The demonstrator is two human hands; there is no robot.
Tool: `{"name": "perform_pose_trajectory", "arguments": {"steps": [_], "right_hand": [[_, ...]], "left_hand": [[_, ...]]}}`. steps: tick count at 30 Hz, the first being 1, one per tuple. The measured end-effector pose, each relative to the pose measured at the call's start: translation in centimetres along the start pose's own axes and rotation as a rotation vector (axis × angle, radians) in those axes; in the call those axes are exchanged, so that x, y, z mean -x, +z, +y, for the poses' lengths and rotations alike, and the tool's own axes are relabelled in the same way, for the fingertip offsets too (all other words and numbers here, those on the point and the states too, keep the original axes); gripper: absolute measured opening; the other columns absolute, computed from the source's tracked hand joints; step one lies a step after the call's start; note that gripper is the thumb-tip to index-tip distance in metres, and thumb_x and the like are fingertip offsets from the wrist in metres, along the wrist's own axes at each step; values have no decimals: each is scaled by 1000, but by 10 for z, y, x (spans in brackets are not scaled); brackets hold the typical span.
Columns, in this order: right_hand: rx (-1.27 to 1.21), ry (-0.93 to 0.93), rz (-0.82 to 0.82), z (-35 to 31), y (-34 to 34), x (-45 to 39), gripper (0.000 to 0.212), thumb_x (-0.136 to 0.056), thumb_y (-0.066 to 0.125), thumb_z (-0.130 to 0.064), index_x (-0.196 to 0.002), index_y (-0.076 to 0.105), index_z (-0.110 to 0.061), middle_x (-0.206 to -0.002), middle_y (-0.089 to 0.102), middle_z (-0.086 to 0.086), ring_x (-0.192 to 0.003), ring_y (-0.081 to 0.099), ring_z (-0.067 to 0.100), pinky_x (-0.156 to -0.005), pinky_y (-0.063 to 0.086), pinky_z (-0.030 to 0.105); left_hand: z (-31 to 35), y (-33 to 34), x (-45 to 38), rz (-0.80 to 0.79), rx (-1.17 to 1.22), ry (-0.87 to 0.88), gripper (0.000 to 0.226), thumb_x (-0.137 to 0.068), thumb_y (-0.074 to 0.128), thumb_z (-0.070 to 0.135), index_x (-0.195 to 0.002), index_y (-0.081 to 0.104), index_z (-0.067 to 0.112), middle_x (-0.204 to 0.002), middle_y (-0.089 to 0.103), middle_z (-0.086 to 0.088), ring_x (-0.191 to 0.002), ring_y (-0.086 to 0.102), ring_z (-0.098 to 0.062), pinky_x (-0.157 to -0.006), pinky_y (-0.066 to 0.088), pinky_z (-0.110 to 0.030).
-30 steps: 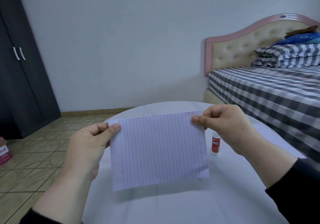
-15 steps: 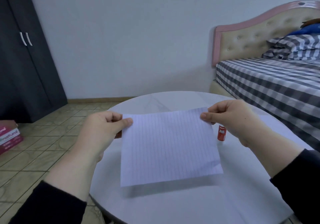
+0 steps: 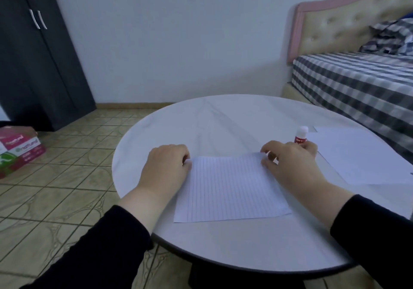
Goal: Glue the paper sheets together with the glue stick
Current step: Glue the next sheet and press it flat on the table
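Head view, lined sheet (image 3: 231,188) lowered onto table (image 3: 223,119)

A round white table (image 3: 223,119) with a faint marbled pattern is seen, edged by a dark rim along its near side. A lined sheet (image 3: 232,190) is laid flat on it between the left hand (image 3: 166,165) and the right hand (image 3: 290,161), its far corners covered by the fingers of each. A glue stick (image 3: 301,135) with a white cap and red label is stood upright just beyond the right hand. A plain white sheet (image 3: 362,157) is spread on the table to the right of that hand, reaching the table's right edge.
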State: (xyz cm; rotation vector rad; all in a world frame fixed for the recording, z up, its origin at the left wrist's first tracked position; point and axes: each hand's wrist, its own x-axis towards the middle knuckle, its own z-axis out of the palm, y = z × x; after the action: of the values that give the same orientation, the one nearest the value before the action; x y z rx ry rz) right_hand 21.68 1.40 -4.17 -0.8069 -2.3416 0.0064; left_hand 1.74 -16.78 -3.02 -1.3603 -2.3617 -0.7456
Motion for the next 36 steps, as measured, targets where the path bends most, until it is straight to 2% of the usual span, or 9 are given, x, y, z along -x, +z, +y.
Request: {"name": "perform_pose_trajectory", "arguments": {"steps": [3,8,11,16,20,22,25,31,36], "right_hand": [[112,-219,-31,9,12,6,40,-74,77,-10,-108,69,-31,-63,63,-10,-72,61,21,-70,8,28],[194,-263,-182,22,18,4,46,-56,86,-5,-80,74,-43,-63,63,-16,-64,59,19,-68,2,27],[156,-237,-260,22,17,4,42,-67,79,-5,-82,74,-44,-74,65,-14,-76,58,20,-69,5,29],[88,-183,-220,22,12,6,27,-90,63,-24,-98,73,-48,-108,55,-9,-104,47,19,-84,15,34],[139,-197,-388,19,5,5,27,-97,47,-42,-119,61,-51,-129,48,-26,-126,33,7,-93,16,36],[143,-178,-464,19,2,4,32,-97,43,-49,-126,55,-49,-131,48,-29,-129,29,3,-96,13,36],[143,-177,-543,22,-3,7,41,-95,39,-58,-134,48,-48,-138,43,-30,-135,24,2,-105,8,40],[101,-190,-720,32,-17,20,46,-92,31,-66,-138,27,-63,-151,21,-34,-147,1,3,-112,-19,54],[85,-210,-825,44,-29,26,57,-83,32,-75,-138,15,-67,-154,9,-34,-147,-10,4,-109,-24,58]], "left_hand": [[-4,8,7,-83,-32,114,21,-91,52,12,-108,53,24,-79,56,5,-86,49,-23,-74,28,-28],[-22,19,3,-198,-158,285,28,-93,54,18,-105,72,35,-87,60,8,-97,54,-22,-83,23,-30],[-33,26,4,-161,-120,292,29,-86,52,25,-95,77,35,-84,60,6,-93,57,-25,-85,25,-35],[-17,19,6,-260,-186,235,40,-88,40,43,-101,76,33,-134,43,6,-132,23,-14,-106,6,-33],[21,15,12,-470,-38,240,46,-94,45,57,-118,63,23,-135,46,10,-126,44,-13,-104,36,-33],[38,20,19,-568,107,219,53,-92,49,57,-138,48,31,-145,41,16,-133,38,-7,-109,33,-30],[50,29,24,-645,95,243,59,-90,47,62,-145,35,44,-156,26,18,-144,19,-4,-117,21,-32],[53,27,17,-656,97,264,54,-89,54,57,-141,42,44,-150,33,21,-140,23,-4,-107,19,-20],[55,28,15,-661,108,246,54,-87,59,55,-138,45,44,-149,34,20,-138,24,-1,-104,16,-16]]}}
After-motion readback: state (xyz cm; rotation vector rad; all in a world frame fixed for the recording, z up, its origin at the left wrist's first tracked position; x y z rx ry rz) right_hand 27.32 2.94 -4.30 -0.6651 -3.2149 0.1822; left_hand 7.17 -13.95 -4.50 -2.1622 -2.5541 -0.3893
